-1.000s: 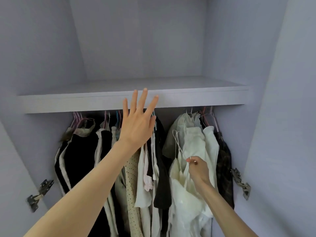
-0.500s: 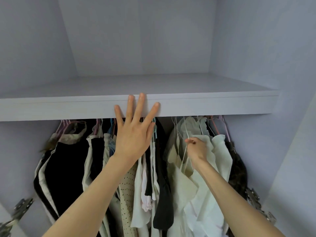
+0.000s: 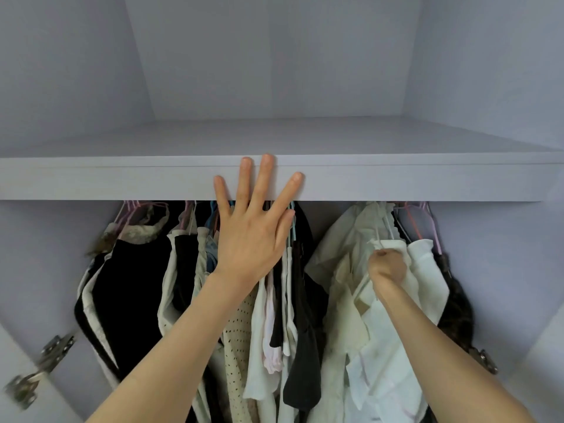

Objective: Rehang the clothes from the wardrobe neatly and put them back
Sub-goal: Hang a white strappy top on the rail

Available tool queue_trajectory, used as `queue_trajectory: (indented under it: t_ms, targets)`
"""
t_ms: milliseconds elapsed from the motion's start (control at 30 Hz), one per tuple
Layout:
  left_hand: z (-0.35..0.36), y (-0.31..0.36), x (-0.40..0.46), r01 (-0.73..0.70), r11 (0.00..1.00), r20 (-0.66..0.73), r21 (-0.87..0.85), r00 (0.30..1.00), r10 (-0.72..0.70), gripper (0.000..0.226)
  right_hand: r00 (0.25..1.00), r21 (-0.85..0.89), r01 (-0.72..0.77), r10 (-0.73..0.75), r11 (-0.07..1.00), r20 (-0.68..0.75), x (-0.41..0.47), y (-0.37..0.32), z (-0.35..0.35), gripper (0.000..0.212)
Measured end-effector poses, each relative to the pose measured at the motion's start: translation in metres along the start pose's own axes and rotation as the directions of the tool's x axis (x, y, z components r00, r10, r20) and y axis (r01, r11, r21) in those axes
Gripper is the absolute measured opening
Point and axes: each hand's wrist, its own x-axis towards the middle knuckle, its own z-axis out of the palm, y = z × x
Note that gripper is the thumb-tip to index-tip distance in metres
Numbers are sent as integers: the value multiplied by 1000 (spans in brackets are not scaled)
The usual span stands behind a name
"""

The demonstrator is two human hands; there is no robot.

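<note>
Your left hand (image 3: pixel 250 236) is spread flat with straight fingers, its tips laid against the front edge of the shelf (image 3: pixel 396 181); that looks like a brace to steady you while the other arm works under it. Your right hand (image 3: pixel 387 265) is curled tight around the thin white hanger (image 3: pixel 385 230) of a cream garment (image 3: pixel 366 315), raised just below the shelf, probably to hook it onto the rail, which is hidden behind the shelf edge. The garment sits at the left of a pale bunch, with a white top (image 3: pixel 424 270) and a dark patterned piece (image 3: pixel 457 303) pressed to its right. A gap separates this bunch from the left cluster: a black-and-white jacket (image 3: pixel 131 288), a dotted beige dress (image 3: pixel 235 340) and a black strap top (image 3: pixel 302 346), all on pink and blue hangers. The shelf holds nothing you can see. Metal hinges (image 3: pixel 53 354) flank the wardrobe opening
</note>
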Motion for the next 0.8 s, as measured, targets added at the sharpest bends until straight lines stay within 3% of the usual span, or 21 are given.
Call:
queue_trajectory:
  t_ms: [167, 400, 600, 800]
  targets:
    - [-2, 3, -1, 11, 1000, 19, -27, 1000, -10, 54, 998, 6, -3, 4, 1000, -63, 6, 9, -14, 30]
    - [-4, 11, -22, 47, 998, 108, -35, 993, -43, 59, 969, 23, 245, -245, 969, -32, -33, 25, -26, 28]
    - [1, 49, -103, 129, 968, 281, -214, 957, -65, 56, 926, 119, 370, -377, 922, 40, -106, 102, -26, 44]
    - [21, 114, -272, 205, 916, 556, -345, 831, 24, 45, 895, 35, 290, -284, 957, 345, -179, 227, 6, 44]
